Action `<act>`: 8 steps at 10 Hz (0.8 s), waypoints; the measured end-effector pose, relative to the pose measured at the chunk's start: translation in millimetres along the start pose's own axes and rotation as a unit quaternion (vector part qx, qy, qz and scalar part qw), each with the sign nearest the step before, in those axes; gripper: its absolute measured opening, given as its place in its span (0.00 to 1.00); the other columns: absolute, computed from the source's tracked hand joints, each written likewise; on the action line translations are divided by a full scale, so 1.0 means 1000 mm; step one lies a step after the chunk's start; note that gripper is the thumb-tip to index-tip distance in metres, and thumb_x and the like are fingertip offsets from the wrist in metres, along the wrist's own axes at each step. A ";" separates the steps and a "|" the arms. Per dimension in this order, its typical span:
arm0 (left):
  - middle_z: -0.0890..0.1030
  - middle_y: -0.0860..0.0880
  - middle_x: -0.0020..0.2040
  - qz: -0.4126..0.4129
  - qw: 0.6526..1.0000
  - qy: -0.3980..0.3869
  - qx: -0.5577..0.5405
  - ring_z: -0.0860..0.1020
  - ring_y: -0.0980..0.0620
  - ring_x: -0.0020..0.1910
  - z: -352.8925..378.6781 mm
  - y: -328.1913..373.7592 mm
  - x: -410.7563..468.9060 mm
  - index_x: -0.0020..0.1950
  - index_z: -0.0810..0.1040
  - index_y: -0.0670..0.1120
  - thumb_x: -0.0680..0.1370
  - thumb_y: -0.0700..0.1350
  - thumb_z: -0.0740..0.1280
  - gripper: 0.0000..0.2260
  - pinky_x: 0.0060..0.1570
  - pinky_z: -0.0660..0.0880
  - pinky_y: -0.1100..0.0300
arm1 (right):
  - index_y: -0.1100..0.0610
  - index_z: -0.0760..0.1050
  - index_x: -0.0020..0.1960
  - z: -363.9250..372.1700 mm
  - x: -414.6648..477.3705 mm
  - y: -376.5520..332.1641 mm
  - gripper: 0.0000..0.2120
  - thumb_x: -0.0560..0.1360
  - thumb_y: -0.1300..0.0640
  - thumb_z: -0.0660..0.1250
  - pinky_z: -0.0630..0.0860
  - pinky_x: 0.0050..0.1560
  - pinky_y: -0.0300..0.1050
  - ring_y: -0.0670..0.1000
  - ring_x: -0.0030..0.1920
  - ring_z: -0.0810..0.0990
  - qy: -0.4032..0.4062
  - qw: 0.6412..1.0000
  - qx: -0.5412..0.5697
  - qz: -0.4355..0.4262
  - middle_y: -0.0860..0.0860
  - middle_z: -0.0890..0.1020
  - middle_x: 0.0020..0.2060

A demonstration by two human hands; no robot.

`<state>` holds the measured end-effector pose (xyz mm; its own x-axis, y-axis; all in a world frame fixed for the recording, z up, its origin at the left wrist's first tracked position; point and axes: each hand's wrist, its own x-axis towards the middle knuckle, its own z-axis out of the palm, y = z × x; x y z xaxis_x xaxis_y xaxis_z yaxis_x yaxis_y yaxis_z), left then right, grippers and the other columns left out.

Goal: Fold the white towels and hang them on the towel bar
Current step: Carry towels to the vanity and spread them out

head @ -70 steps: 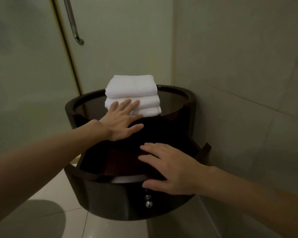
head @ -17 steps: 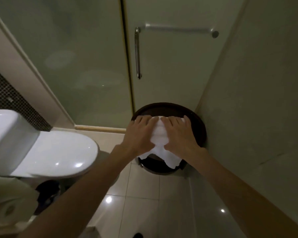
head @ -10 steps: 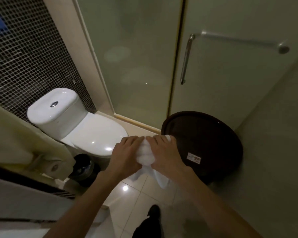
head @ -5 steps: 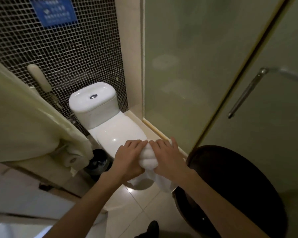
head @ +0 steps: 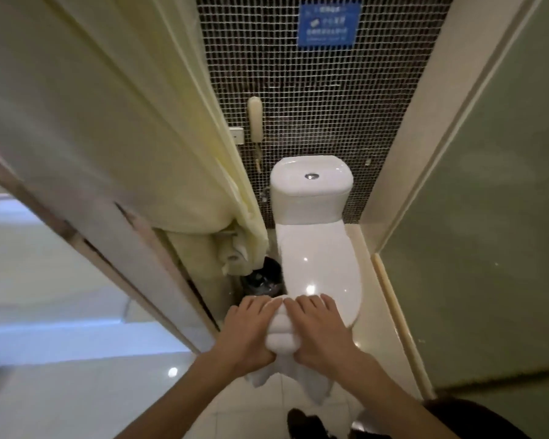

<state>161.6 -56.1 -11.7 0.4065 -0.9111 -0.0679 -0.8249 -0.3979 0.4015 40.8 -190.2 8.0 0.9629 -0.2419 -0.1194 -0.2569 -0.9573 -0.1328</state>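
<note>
I have the towels [head: 281, 334] pressed between both hands, out in front of me at about waist height, above the floor just before the toilet [head: 317, 248]. My left hand [head: 249, 335] is clamped on the left side of the bundle and my right hand [head: 317, 334] on the right, fingers curled over the top, with only a strip of white showing between them. The bundle looks like a small folded stack, but loose corners hang below my hands on both sides, so I would not call the folding finished.

As for progress, I judge it early. The towels are in hand, and nothing is hung. No bar shows from here: I see only the toilet, a dark bin [head: 263, 280] beside it, and a pale curtain [head: 140, 137] to my left. What remains is tidying the folds, finding the bar and draping each towel over it.
</note>
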 end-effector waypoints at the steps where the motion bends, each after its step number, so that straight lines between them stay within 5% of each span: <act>1: 0.60 0.53 0.75 -0.102 0.994 0.028 -0.031 0.58 0.54 0.74 0.004 -0.013 -0.023 0.76 0.55 0.52 0.75 0.59 0.65 0.34 0.71 0.55 0.58 | 0.52 0.65 0.67 0.008 0.026 -0.012 0.29 0.68 0.47 0.67 0.63 0.63 0.52 0.54 0.60 0.70 0.001 0.995 0.014 -0.095 0.50 0.73 0.60; 2: 0.64 0.51 0.73 -0.233 0.971 0.051 -0.027 0.62 0.50 0.72 -0.006 -0.013 -0.060 0.75 0.60 0.52 0.71 0.55 0.71 0.36 0.70 0.60 0.56 | 0.56 0.68 0.65 0.012 0.046 -0.037 0.28 0.66 0.53 0.71 0.65 0.62 0.54 0.56 0.60 0.71 -0.005 0.982 0.035 -0.186 0.52 0.74 0.58; 4: 0.74 0.50 0.66 -0.354 0.925 0.138 0.019 0.73 0.46 0.64 -0.018 -0.010 -0.146 0.69 0.71 0.49 0.63 0.55 0.76 0.36 0.58 0.72 0.51 | 0.56 0.69 0.64 0.018 0.054 -0.113 0.29 0.65 0.54 0.73 0.64 0.64 0.59 0.56 0.61 0.72 -0.010 0.936 0.023 -0.352 0.52 0.76 0.59; 5: 0.81 0.48 0.55 -0.395 0.896 0.203 0.016 0.81 0.44 0.51 -0.015 -0.002 -0.193 0.60 0.78 0.45 0.56 0.54 0.79 0.34 0.42 0.79 0.51 | 0.56 0.73 0.60 0.025 0.046 -0.155 0.31 0.59 0.52 0.77 0.69 0.60 0.62 0.56 0.56 0.77 0.002 0.905 0.008 -0.425 0.51 0.80 0.53; 7: 0.75 0.50 0.63 -0.522 0.821 0.230 0.025 0.72 0.44 0.61 -0.010 0.001 -0.270 0.70 0.69 0.51 0.62 0.52 0.72 0.36 0.53 0.73 0.52 | 0.52 0.65 0.69 0.033 0.036 -0.237 0.33 0.67 0.44 0.67 0.55 0.71 0.57 0.56 0.62 0.72 -0.034 0.840 -0.006 -0.542 0.51 0.75 0.59; 8: 0.72 0.52 0.65 -0.562 0.793 0.233 0.035 0.69 0.48 0.62 -0.005 -0.001 -0.301 0.72 0.66 0.53 0.65 0.55 0.69 0.35 0.55 0.71 0.54 | 0.54 0.65 0.70 0.034 0.028 -0.272 0.34 0.66 0.47 0.67 0.57 0.69 0.54 0.56 0.61 0.72 -0.033 0.809 -0.009 -0.587 0.51 0.75 0.59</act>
<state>41.8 218.8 13.4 0.9880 0.1544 0.0035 0.1476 -0.9503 0.2742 134.8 68.3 7.4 0.5351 0.8444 0.0264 0.8336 -0.5227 -0.1786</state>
